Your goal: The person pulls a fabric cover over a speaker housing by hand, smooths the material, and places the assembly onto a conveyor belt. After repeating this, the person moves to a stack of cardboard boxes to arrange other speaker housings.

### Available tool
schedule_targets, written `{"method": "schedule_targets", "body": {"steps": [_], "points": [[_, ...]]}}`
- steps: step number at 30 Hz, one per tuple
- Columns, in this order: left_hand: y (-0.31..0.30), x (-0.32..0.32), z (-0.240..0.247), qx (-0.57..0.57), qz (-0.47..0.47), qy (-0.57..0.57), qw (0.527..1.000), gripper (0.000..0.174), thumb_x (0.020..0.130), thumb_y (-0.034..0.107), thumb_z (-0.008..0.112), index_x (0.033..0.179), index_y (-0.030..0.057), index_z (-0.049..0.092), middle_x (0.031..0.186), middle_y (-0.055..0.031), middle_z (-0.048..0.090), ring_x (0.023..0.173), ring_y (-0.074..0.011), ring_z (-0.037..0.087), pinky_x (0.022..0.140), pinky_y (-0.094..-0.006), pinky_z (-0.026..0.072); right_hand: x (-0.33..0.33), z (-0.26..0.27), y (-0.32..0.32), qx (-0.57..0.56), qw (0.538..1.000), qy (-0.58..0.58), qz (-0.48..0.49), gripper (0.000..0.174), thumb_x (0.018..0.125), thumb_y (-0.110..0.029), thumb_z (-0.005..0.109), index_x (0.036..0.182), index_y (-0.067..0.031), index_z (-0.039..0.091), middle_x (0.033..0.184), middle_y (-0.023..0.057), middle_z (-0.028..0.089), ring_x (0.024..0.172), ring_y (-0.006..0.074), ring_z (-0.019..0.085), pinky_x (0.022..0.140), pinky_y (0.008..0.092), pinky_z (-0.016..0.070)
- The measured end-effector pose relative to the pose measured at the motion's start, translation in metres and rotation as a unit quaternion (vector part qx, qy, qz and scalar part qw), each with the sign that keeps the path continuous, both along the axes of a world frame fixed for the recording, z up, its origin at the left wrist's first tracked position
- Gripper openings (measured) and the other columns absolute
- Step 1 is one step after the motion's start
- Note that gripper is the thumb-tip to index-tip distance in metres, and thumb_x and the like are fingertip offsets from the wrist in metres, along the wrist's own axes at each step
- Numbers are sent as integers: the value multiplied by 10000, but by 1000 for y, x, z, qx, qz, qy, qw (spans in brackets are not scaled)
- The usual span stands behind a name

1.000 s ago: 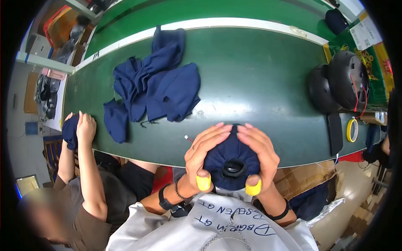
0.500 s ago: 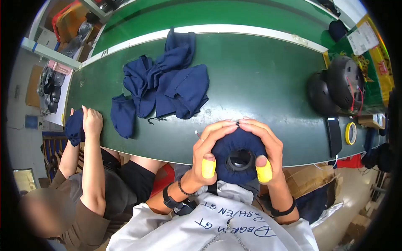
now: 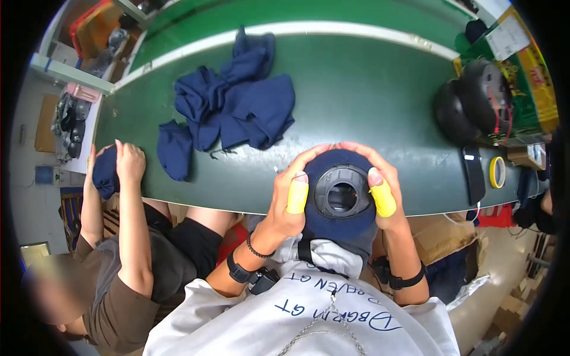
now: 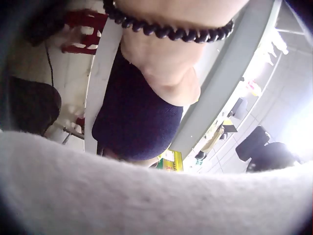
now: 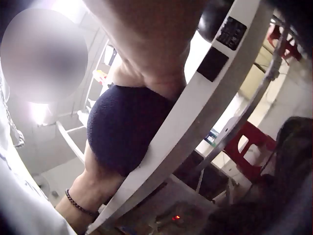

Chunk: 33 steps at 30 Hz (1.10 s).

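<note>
Between my hands is a round black device [image 3: 320,199] wrapped in a snug navy fabric cover [image 3: 335,230]. Its ringed face, with a dark glossy round opening in the centre, shows through the cover's mouth and is turned up toward me. My left hand [image 3: 287,206] grips one side, its thumb in a yellow wrap beside the ring. On the opposite side my right hand [image 3: 387,193] holds the cover, its yellow-wrapped thumb also near the ring. The fingers of both hands curve round the far side, tips meeting at the top. Both wrist views show the fabric-covered side, the left cover [image 4: 139,115] and right cover [image 5: 127,127].
Several navy cloth covers [image 3: 237,107] lie heaped on the green table [image 3: 362,89]. Black round shells [image 3: 484,98] with red wires sit at right, near a phone [image 3: 473,176] and a yellow tape roll [image 3: 497,172]. At left another person [image 3: 127,249] handles a navy cover.
The cover's mouth has drawn back, so the black ringed face shows much more. The covered device has tilted its face further up, with both hands still round it.
</note>
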<state>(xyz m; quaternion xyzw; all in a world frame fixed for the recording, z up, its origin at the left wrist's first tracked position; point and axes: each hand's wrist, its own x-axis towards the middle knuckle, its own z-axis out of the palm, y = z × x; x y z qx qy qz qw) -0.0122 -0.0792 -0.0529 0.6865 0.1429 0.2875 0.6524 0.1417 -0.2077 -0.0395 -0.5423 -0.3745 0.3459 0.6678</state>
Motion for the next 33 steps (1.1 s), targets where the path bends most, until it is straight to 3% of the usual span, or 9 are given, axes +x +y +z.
{"method": "schedule_targets", "body": {"steps": [1, 5, 7, 10, 11, 17, 23, 30, 33], "points": [[2, -3, 3, 24, -16, 41, 999, 749, 1072, 515, 303, 1445, -107, 491, 1431, -251, 586, 1316, -315, 582, 1141, -396, 420, 1, -2, -2, -1, 1000, -15, 6, 545, 1010, -331, 521, 1362, 78, 595, 1315, 200, 674, 1236, 284, 634, 1086, 375, 456], [5, -5, 7, 49, -28, 32, 998, 732, 1080, 505, 303, 1450, -97, 495, 1443, -249, 580, 1356, -334, 550, 1166, -408, 387, 0, 5, -3, 2, 1000, -19, 12, 537, 1024, -327, 510, 1368, 78, 591, 1337, 207, 663, 1280, 291, 609, 1123, 387, 424], [3, -6, 14, 92, 15, 34, 995, 761, 1082, 539, 306, 1458, -98, 486, 1451, -253, 572, 1384, -344, 524, 1175, -423, 372, -6, 8, -4, 19, 993, -86, -75, 535, 1035, -330, 508, 1371, 79, 587, 1359, 224, 651, 1301, 322, 601, 1136, 404, 413], [-11, -5, 19, 159, 64, -31, 985, 553, 1078, 315, 377, 1428, -87, 524, 1449, -272, 563, 1367, -428, 532, 1166, -461, 381, -20, 15, -8, 35, 977, -165, -131, 570, 1041, -377, 518, 1373, 82, 586, 1373, 247, 637, 1314, 355, 595, 1134, 426, 419], [-15, -3, 20, 232, 71, 0, 970, 575, 1083, 359, 400, 1417, -90, 534, 1436, -271, 573, 1358, -435, 540, 1159, -481, 388, -23, 16, -7, 9, 959, -251, -131, 643, 1036, -471, 531, 1353, 83, 607, 1356, 262, 642, 1302, 373, 605, 1124, 434, 430], [-16, 1, 0, 246, 102, -39, 963, 764, 1073, 536, 358, 1334, -144, 587, 1337, -322, 623, 1290, -480, 590, 1134, -512, 419, -32, -16, -10, 51, 957, -209, -195, 946, 967, -749, 483, 1283, 131, 628, 1313, 302, 644, 1280, 427, 609, 1136, 499, 423], [-18, -5, -6, 245, 98, -25, 964, 860, 1064, 628, 328, 1356, -143, 573, 1388, -331, 583, 1340, -491, 542, 1156, -532, 393, -30, -15, -14, 26, 955, -232, -185, 1003, 949, -788, 464, 1300, 141, 608, 1326, 304, 633, 1288, 428, 600, 1140, 513, 418], [-11, -4, 9, 256, 74, -12, 964, 772, 1078, 563, 351, 1376, -120, 554, 1416, -320, 562, 1342, -486, 537, 1165, -530, 378, -27, -3, -13, 12, 957, -234, -171, 909, 983, -733, 470, 1302, 103, 627, 1321, 289, 637, 1293, 411, 599, 1133, 486, 428], [-5, -8, 18, 255, 47, 32, 965, 846, 1078, 622, 257, 1374, -112, 558, 1381, -314, 587, 1336, -440, 557, 1157, -491, 398, -14, 12, -13, 17, 972, -200, -122, 871, 988, -719, 481, 1295, 80, 643, 1315, 278, 642, 1294, 401, 601, 1127, 473, 434]]}}
